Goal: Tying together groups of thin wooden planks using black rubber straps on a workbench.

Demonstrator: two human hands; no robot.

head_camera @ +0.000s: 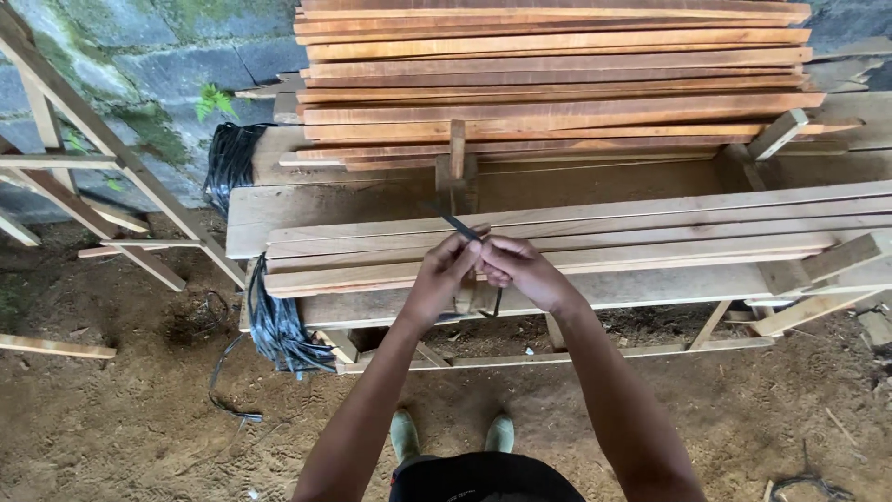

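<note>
Left hand (446, 271) and right hand (514, 268) both pinching black strap (457, 224) above plank edges (557, 244).

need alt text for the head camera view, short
Two hands, left hand and right hand, pinch a thin black strap over a bundle of pale wooden slats on a wooden rack. Reddish planks are stacked behind; the ground is dirt.

Soft, even daylight; shadows faint; no glare; focus sharp throughout; slight wide-angle bend at edges.
</note>
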